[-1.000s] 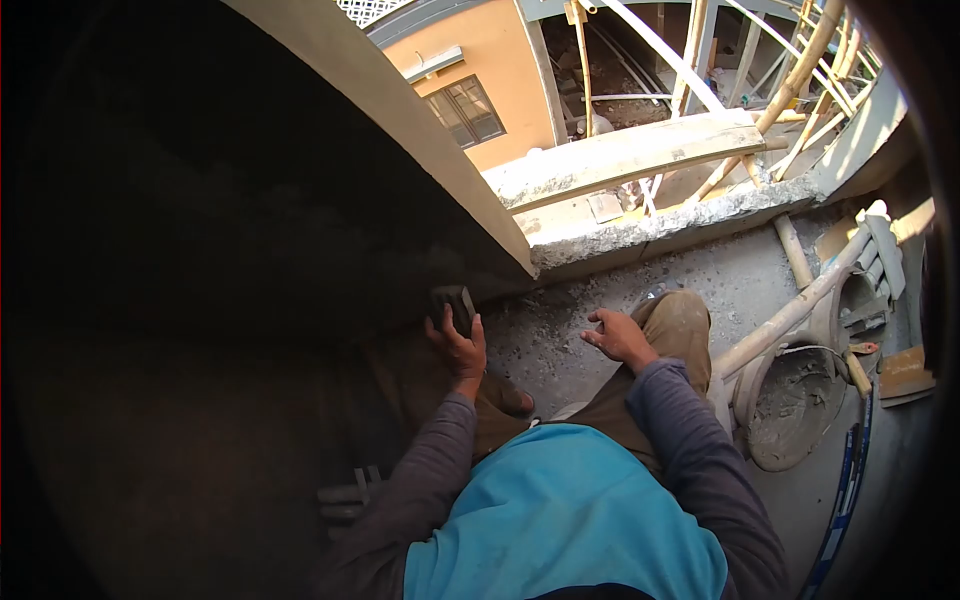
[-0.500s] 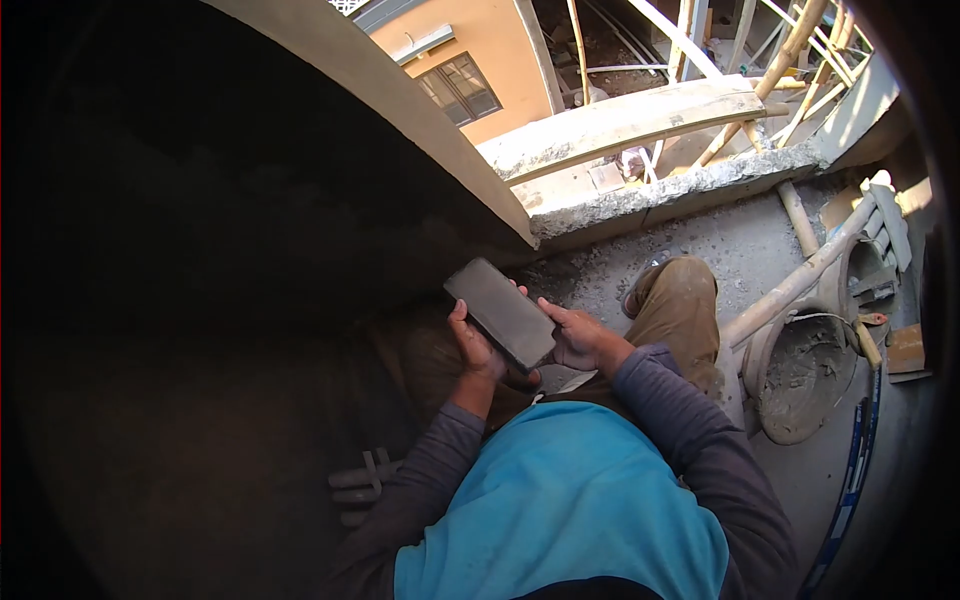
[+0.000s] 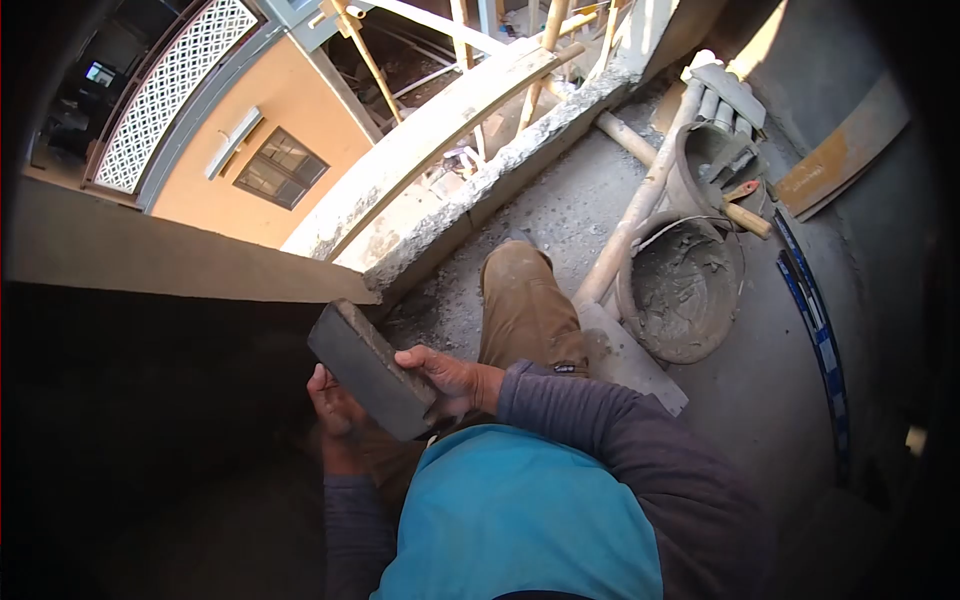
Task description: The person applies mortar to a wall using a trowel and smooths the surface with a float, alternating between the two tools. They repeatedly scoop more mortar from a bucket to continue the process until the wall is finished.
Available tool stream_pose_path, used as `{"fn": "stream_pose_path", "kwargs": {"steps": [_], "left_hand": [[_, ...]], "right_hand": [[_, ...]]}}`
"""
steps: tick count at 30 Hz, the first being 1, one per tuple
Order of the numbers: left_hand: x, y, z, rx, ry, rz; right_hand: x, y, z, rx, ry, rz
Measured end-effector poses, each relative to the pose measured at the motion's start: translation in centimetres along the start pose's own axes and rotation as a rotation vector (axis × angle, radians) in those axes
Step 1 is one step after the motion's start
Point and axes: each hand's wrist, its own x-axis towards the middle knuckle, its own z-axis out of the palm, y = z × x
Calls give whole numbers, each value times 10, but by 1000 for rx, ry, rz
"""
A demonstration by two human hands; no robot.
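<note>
A flat grey rectangular block is held between my two hands, tilted in front of my blue shirt. My left hand supports its left edge from below, fingers curled against it. On the other side my right hand grips the lower right part, with the thumb on the block's narrow edge. The undersides of the block and some fingertips are hidden. My bent knee is just beyond the right hand.
At the right stand a bucket of wet mortar and a second bucket with tools. A bamboo pole leans beside them. Blue levels lie farther right. A rough low wall edges the floor, with scaffolding beyond.
The view has swung right, so the buckets appear nearer the centre. The block has turned in my hands and now shows its narrow edge. Both hands still hold it.
</note>
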Motion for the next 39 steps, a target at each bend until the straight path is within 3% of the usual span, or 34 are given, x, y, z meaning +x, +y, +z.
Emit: {"fn": "stream_pose_path", "kwargs": {"steps": [2,3,4,5,7,8,10,11,12,13,14,15,16,17,18,19,20,21,22,23,25,27,28,30,32,36,39], "left_hand": [[4,12,1,289,129,76],[5,17,29,431,467,296],[-1,33,28,641,549,452],[-6,52,10,652,630,598],[-15,100,8,829,967,926],[-12,129,30,1030,1051,1128],[-18,192,20,1154,1178,1484],[-24,223,7,1079,1254,1579],[-35,258,-3,1027,1330,1695],[-44,289,-15,1120,1403,1818],[-51,312,-21,1384,1542,1860],[-54,336,-31,1729,1556,2001],[-38,333,2,1538,1546,1931],[-32,350,4,1487,1491,1996],[-25,362,-3,1427,1416,2041],[-21,369,-6,1416,1529,1977],[-19,374,-12,1395,1644,1903],[-23,381,-25,1439,1637,1916],[-32,388,-40,1430,1545,1931],[-42,393,-47,1421,1463,1935],[-43,391,-44,1426,1511,1918],[-50,395,-49,1419,1555,1900],[-51,394,-46,1593,1624,1899],[-49,392,-42,1783,1686,1870],[-40,389,-33,1468,1637,1899],[-45,390,-36,1558,1746,1824],[-34,379,-17,1336,1648,1784]], "right_hand": [[-24,-14,24,-115,-5,-192],[-44,-29,40,-130,12,-219],[-77,-48,58,-267,96,-355],[-111,-66,74,-402,180,-484],[-175,-105,96,-629,396,-651],[-206,-125,107,-763,571,-709],[-265,-169,115,-1158,980,-775],[-290,-195,108,-1290,1094,-783],[-315,-219,99,-1422,1351,-732],[-349,-250,76,-1535,1548,-579],[-387,-284,34,-1779,1757,-546],[-407,-309,12,-1898,1918,-298],[-458,-348,-52,-2183,2033,-20],[-465,-361,-70,-2313,2050,235],[-437,-357,-63,-2417,1995,501],[-403,-347,-43,-2539,1917,772],[-382,-339,-30,-2641,1811,950],[-378,-337,-22,-2730,1730,1021],[-389,-342,-44,-2822,1668,771],[-416,-358,-84,-2852,1660,740],[-472,-389,-168,-2910,1645,676],[-501,-409,-201,-2910,1580,737],[-500,-414,-208,-2899,1561,807],[-506,-419,-214,-2846,1544,883],[-509,-419,-213,-2774,1538,945],[-490,-411,-172,-2585,1595,1020],[-457,-402,-118,-2425,1686,1073]]}}
